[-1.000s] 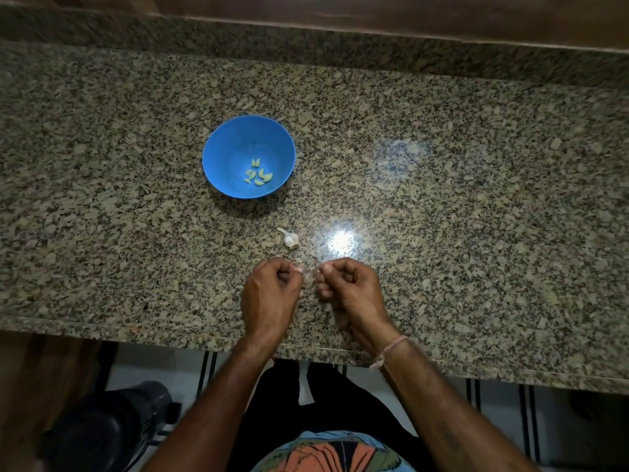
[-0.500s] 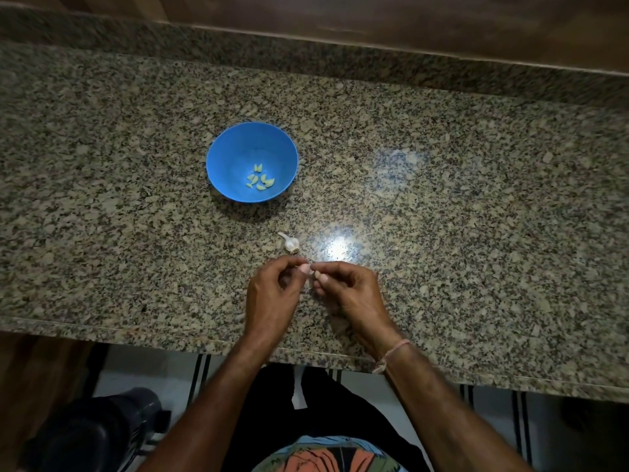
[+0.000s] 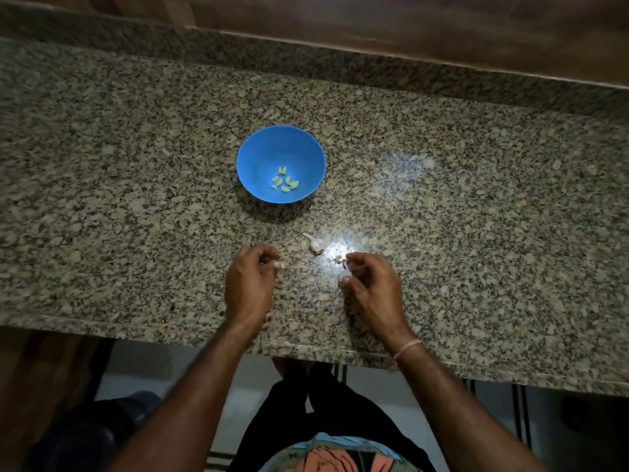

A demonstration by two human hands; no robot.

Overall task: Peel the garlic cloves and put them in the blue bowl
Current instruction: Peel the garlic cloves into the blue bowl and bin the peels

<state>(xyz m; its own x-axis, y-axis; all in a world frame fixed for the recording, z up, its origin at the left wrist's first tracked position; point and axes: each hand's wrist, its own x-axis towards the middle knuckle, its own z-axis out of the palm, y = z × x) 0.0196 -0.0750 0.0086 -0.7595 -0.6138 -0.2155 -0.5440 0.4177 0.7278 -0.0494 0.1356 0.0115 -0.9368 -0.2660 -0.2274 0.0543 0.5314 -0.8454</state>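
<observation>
I am observing the right hand (image 3: pixel 371 287) pinching a small garlic piece (image 3: pixel 339 259) at frame centre, just beside the garlic head (image 3: pixel 315 244). The left hand (image 3: pixel 250 284) is curling its fingers; what they hold, I cannot tell. Peeled cloves (image 3: pixel 284 182) are lying in the blue bowl (image 3: pixel 258 148) above centre

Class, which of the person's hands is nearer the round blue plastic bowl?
Left. The left hand sits almost straight in front of the blue bowl, on the person's side; the right hand is farther, off to the bowl's right.
</observation>
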